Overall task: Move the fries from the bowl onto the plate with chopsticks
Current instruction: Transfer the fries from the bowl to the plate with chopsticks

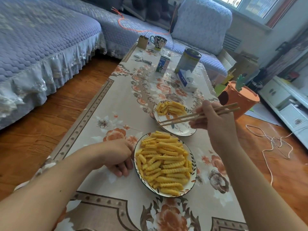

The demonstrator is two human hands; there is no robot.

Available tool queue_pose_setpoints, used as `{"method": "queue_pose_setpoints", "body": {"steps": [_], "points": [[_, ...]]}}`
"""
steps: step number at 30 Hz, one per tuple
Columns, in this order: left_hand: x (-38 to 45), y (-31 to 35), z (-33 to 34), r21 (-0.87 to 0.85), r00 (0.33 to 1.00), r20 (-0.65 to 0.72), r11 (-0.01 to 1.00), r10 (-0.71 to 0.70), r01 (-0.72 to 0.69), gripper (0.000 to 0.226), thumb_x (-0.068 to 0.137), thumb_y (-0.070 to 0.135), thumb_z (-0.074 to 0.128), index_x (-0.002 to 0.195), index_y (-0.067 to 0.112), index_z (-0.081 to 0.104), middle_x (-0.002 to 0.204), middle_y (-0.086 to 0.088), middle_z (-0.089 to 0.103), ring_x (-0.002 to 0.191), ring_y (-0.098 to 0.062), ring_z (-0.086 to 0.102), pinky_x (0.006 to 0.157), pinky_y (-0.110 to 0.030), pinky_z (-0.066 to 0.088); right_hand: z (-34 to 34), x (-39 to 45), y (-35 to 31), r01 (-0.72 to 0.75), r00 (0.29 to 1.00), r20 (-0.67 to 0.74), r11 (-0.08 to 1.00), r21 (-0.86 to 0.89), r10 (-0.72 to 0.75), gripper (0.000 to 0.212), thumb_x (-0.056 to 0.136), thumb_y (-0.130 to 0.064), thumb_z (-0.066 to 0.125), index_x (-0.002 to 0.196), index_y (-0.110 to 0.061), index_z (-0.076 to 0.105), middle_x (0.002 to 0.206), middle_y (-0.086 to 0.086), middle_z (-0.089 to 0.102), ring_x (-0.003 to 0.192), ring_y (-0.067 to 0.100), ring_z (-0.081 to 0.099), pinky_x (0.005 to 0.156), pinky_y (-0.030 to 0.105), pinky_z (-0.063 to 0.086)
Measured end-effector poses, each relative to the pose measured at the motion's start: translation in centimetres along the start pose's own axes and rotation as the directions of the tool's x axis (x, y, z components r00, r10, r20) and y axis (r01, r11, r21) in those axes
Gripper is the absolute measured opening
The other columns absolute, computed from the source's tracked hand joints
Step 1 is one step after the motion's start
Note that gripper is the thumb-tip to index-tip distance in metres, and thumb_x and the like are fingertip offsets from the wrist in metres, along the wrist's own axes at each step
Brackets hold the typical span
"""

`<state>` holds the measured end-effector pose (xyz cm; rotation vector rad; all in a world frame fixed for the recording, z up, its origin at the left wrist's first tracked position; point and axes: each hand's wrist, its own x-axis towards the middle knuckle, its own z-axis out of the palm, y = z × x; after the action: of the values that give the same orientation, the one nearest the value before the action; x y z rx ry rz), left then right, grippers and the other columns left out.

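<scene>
- Fries, yellow and crinkle-cut, lie in two heaps: a large heap (164,161) fills the near white bowl with a dark rim and leaf pattern (193,170), and a smaller heap (171,107) sits on the far side of the white patterned plate (181,130) just beyond it.
- Bowl and plate stand close together, rims nearly touching, on a long low table under a beige cloth printed with orange flowers (116,100).
- Right hand (215,120) is raised above the plate's near right edge, fingers curled round a pair of pale wooden chopsticks (198,115).
- The chopstick tips point left over the bare middle of the plate, a little apart, with no fry between them.
- Left hand (119,157) rests on the cloth just beside the bowl's left rim, fingers curled under loosely and holding nothing; whether it touches the rim I cannot tell.
- Farther along the table stand a small milk carton (163,65), a tall metal tin (188,60), a blue and white tissue pack (187,80) and a dark floral mug (158,41).
- An orange carrot-shaped bin (240,100) stands on the wooden floor right of the table, behind the chopstick ends.
- A blue quilted sofa (50,39) runs along the left and far sides.
</scene>
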<state>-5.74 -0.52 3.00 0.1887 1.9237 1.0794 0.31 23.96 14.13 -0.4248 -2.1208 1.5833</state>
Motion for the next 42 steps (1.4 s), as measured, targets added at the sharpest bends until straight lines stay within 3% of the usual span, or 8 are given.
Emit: {"method": "queue_pose_setpoints", "body": {"steps": [4, 10, 19, 22, 25, 34, 39, 42], "points": [[0.0, 0.1, 0.0, 0.022, 1.000, 0.008, 1.000, -0.001, 0.001, 0.043, 0.090, -0.003, 0.032, 0.101, 0.010, 0.071, 0.078, -0.009, 0.074, 0.062, -0.024, 0.071, 0.061, -0.035, 0.061, 0.6, 3.6, 2.3, -0.036, 0.989, -0.145, 0.999, -0.002, 0.035, 0.033, 0.106, -0.026, 0.055, 0.088, -0.002, 0.069, 0.072, 0.018, 0.070, 0.055, 0.022, 0.071, 0.059, 0.034, 0.064], [0.0, 0.3, -0.2, 0.021, 1.000, 0.015, 1.000, -0.002, 0.002, 0.042, 0.090, -0.003, 0.031, 0.102, 0.010, 0.070, 0.078, -0.009, 0.075, 0.064, -0.025, 0.072, 0.064, -0.037, 0.063, 3.6, 5.4, 5.0, 0.003, 0.996, -0.085, 0.992, -0.128, -0.014, 0.028, 0.105, -0.024, 0.057, 0.083, -0.012, 0.069, 0.067, 0.011, 0.072, 0.055, 0.019, 0.071, 0.062, 0.036, 0.063], [-0.4, 0.5, -0.3, 0.033, 1.000, 0.012, 0.999, 0.000, -0.001, 0.041, 0.094, -0.001, 0.033, 0.109, 0.009, 0.069, 0.086, -0.013, 0.075, 0.063, -0.025, 0.071, 0.066, -0.039, 0.063, 1.3, 3.2, 3.1, -0.053, 0.977, -0.208, 0.998, -0.041, 0.043, 0.044, 0.107, -0.035, 0.050, 0.080, -0.004, 0.067, 0.063, 0.014, 0.069, 0.051, 0.023, 0.069, 0.059, 0.039, 0.063], [-0.6, 0.6, -0.1, 0.035, 1.000, -0.002, 0.999, 0.010, -0.010, 0.040, 0.095, -0.001, 0.033, 0.109, 0.009, 0.069, 0.087, -0.014, 0.075, 0.064, -0.024, 0.071, 0.067, -0.038, 0.063, -1.1, -0.3, 0.1, -0.077, 0.987, -0.139, 0.996, 0.049, 0.083, 0.046, 0.107, -0.035, 0.048, 0.081, -0.001, 0.067, 0.064, 0.015, 0.069, 0.053, 0.027, 0.069, 0.057, 0.037, 0.063], [-0.6, 0.5, 0.1, 0.040, 1.000, -0.020, 0.999, 0.024, -0.023, 0.038, 0.093, 0.000, 0.035, 0.102, 0.011, 0.071, 0.082, -0.013, 0.073, 0.061, -0.025, 0.070, 0.065, -0.039, 0.062, -2.5, -4.1, -1.7, -0.092, 0.996, 0.011, 0.996, 0.000, 0.092, 0.049, 0.106, -0.037, 0.047, 0.080, 0.000, 0.066, 0.059, 0.016, 0.067, 0.053, 0.035, 0.068, 0.053, 0.038, 0.061], [-0.7, 0.2, 0.6, 0.059, 0.997, -0.049, 0.997, 0.052, -0.049, 0.036, 0.095, 0.004, 0.039, 0.098, 0.016, 0.072, 0.079, -0.012, 0.072, 0.059, -0.023, 0.069, 0.060, -0.035, 0.061, -3.0, -8.9, -1.3, -0.062, 0.983, 0.169, 0.995, -0.080, 0.074, 0.043, 0.092, -0.038, 0.052, 0.076, -0.001, 0.067, 0.059, 0.025, 0.062, 0.048, 0.034, 0.065, 0.049, 0.034, 0.058], [-0.8, 0.3, 0.6, 0.061, 0.998, -0.034, 0.997, 0.057, -0.055, 0.031, 0.096, 0.006, 0.041, 0.099, 0.015, 0.071, 0.081, -0.013, 0.072, 0.060, -0.023, 0.070, 0.058, -0.033, 0.058, -4.4, -7.4, -1.7, -0.001, 1.000, -0.004, 1.000, 0.011, 0.001, 0.039, 0.101, -0.025, 0.054, 0.069, -0.012, 0.073, 0.059, 0.017, 0.064, 0.047, 0.033, 0.064, 0.048, 0.034, 0.057], [-0.7, 0.4, 0.5, 0.071, 0.998, -0.022, 0.996, 0.054, -0.052, 0.028, 0.098, 0.011, 0.045, 0.104, 0.015, 0.071, 0.083, -0.013, 0.072, 0.060, -0.023, 0.070, 0.058, -0.033, 0.059, -4.6, -4.8, -1.1, 0.015, 0.993, -0.118, 1.000, 0.014, -0.013, 0.036, 0.106, -0.025, 0.051, 0.082, -0.008, 0.071, 0.062, 0.011, 0.068, 0.053, 0.030, 0.069, 0.055, 0.034, 0.061]]}}
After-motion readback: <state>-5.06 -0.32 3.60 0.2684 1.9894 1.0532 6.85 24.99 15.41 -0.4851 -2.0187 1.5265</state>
